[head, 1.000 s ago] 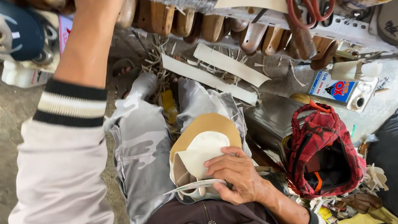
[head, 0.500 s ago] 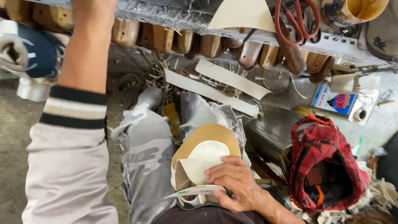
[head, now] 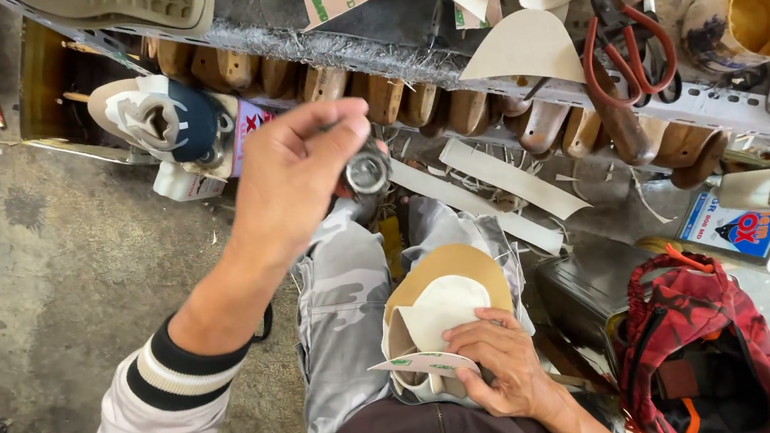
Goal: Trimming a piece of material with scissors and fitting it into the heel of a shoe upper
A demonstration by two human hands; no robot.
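— What is nearest, down on the lap?

— The right hand [head: 506,368] lies flat on a stack of shoe pieces on the person's thighs: a tan sole-shaped piece [head: 450,267] underneath, a white insole piece [head: 436,313] on top, and a small printed card [head: 423,366] sticking out to the left under the fingers. The grip there is loose; the fingers are spread and press down on the stack, with the thumb on the card's edge, rather than curling round anything.

— And the left hand?

— The left hand [head: 297,173] is raised in front of the knees, sleeve pushed back from a striped cuff [head: 174,370]. Its grip is closed: thumb and fingers pinch a small round metal tool [head: 367,172], dark at the centre with a shiny rim. I cannot tell exactly what kind of tool it is. It is held in the air, well apart from the stack on the lap and just in front of the bench edge.

— What is beyond it?

— A row of wooden shoe forms [head: 390,98] hangs under the bench [head: 381,21]. To the left a white and navy shoe upper [head: 163,121] sits on one. On the bench lie pale cut-out pieces [head: 521,48], red-handled scissors [head: 623,40] and, far right, a stained pot [head: 766,8]. A red bag [head: 705,353] stands on the floor to the right of the lap.
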